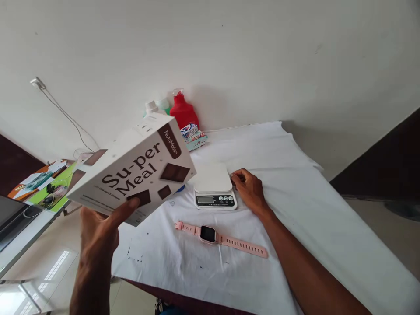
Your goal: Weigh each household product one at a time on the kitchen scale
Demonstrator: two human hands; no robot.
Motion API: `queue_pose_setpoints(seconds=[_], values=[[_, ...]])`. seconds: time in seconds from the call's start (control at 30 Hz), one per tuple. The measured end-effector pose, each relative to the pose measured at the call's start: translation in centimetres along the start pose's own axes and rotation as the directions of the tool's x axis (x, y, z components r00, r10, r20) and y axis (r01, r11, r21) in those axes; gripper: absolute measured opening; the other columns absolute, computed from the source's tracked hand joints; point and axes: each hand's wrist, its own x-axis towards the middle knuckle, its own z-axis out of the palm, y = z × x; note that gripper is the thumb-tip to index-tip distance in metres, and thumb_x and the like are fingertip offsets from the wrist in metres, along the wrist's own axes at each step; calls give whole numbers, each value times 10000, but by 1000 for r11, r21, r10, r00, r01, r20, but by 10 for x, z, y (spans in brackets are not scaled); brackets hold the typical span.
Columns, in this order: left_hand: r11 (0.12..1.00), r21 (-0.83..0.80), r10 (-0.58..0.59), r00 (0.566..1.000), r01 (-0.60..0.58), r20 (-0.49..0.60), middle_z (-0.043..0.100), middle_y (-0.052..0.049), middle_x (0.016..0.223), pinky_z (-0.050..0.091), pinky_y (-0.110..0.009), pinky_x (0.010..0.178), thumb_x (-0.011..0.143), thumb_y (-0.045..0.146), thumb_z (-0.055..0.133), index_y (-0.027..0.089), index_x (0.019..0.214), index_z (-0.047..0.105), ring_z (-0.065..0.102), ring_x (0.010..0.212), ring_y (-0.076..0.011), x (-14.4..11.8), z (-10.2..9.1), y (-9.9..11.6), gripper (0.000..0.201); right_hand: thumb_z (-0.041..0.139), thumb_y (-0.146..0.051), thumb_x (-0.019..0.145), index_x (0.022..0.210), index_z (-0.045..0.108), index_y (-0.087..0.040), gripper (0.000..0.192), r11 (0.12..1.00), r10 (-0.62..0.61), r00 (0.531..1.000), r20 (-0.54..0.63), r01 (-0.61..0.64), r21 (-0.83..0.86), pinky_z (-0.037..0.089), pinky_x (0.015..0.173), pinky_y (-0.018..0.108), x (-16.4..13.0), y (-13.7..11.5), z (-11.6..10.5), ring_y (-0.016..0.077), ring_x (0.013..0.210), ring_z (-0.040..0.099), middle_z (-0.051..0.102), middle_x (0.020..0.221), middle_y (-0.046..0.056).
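Observation:
My left hand (pixel 98 232) holds a white "Su-per Meal" box (pixel 134 168) with brown squares printed on it, tilted in the air over the table's left edge. My right hand (pixel 250 189) rests on the white cloth with its fingers against the right side of a small white digital kitchen scale (pixel 214 187). A pink smartwatch (pixel 219 236) lies flat, strap stretched out, on the cloth in front of the scale.
The table is covered by a white cloth (pixel 295 205) against a white wall. At the back stand a red spray bottle (pixel 183 111), other bottles and small packets (pixel 193 136). A side table (pixel 39 192) with papers and cables is at the left.

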Motion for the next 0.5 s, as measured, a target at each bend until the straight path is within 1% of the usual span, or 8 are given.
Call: queue_pose_setpoints(seconds=[0.07,0.13,0.23,0.3,0.4,0.5], values=[[996,-75,-34,994,43,108,801,-68,945,673,-521,832,683,389,911,177,1176,758,771,917,-348,-2,29,3,558,513,-501,831,799,611,-240,281,1000,-6,1000,11,6,5,491,778,382,0,0,0,254,776,670,737,820,66],[990,-128,-39,981,65,192,803,-73,976,668,-498,822,674,402,922,179,1199,738,770,941,-343,-3,60,2,599,509,-505,834,794,601,-244,279,1000,-10,1000,17,10,10,485,773,380,0,0,-1,250,761,664,731,808,61],[983,-166,-38,966,82,256,794,-97,1080,654,-486,846,644,388,947,185,1212,697,764,988,-335,-7,109,-9,653,507,-509,830,796,596,-245,281,999,4,1000,20,-5,35,483,759,375,0,2,0,248,750,662,720,793,55],[979,-189,-27,965,78,259,780,-109,1144,639,-478,877,635,373,953,197,1221,658,754,1024,-323,-9,138,-22,679,506,-523,832,808,600,-241,298,998,20,1000,20,-21,58,484,748,375,0,3,1,250,744,661,713,783,53],[984,-147,-56,958,101,280,765,-115,1157,620,-444,870,628,366,954,200,1143,618,745,1027,-312,-9,168,-49,637,506,-541,844,823,614,-236,324,996,40,999,17,-42,83,482,720,368,1,4,3,242,719,645,707,772,47],[997,-16,-69,957,76,280,758,-110,1131,593,-425,861,616,384,949,188,1121,603,730,1027,-316,-4,185,-74,642,512,-541,844,828,633,-234,330,995,59,998,7,-60,86,486,712,364,2,5,0,242,731,649,736,815,61]])
